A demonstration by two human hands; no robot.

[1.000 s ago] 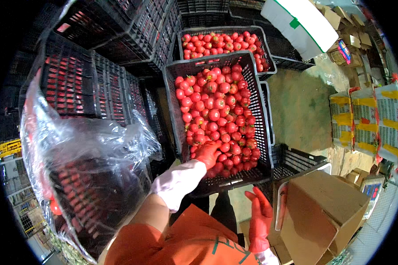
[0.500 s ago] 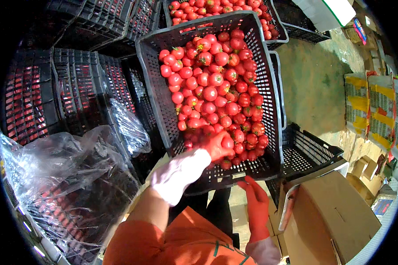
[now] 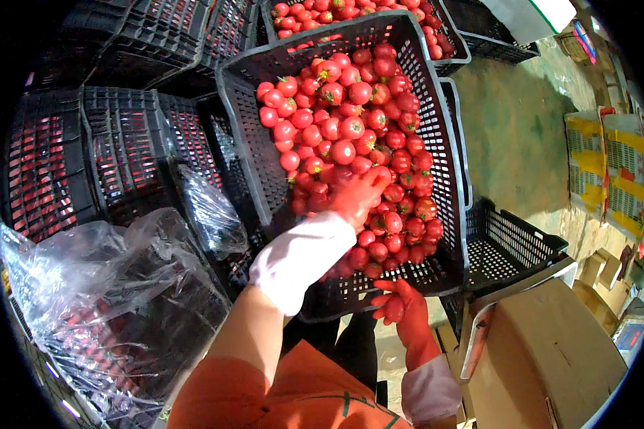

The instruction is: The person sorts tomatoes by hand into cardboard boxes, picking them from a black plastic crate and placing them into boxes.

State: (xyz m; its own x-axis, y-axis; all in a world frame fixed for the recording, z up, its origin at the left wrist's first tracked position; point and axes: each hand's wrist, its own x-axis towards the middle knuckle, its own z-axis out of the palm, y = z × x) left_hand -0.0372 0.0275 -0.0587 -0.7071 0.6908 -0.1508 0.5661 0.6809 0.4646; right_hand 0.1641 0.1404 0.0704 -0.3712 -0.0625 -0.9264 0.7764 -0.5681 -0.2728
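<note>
A black plastic crate [image 3: 456, 236] full of red tomatoes [image 3: 343, 151] stands in front of me, some of the fruit with green stems. My left hand [image 3: 361, 196], in a red glove with a pale sleeve, lies over the tomatoes at the crate's middle. Its thumb is apart from the fingers, which are partly lost in shadow among the fruit. Just outside the crate's near rim is my right hand [image 3: 406, 311], also red-gloved. Its fingers are apart and slightly bent, and I make out nothing held in it.
Stacked black crates [image 3: 125, 154] line the left, with clear plastic film [image 3: 86, 286] over the nearer ones. Another tomato crate [image 3: 459, 53] lies beyond. On the right are an open black crate [image 3: 511, 239], a cardboard box [image 3: 551, 350] and yellow-grey bundles [image 3: 587, 168].
My left hand has moved farther into the crate, away from me, over the tomatoes. My right hand has come slightly nearer the rim, turning with its fingers bent.
</note>
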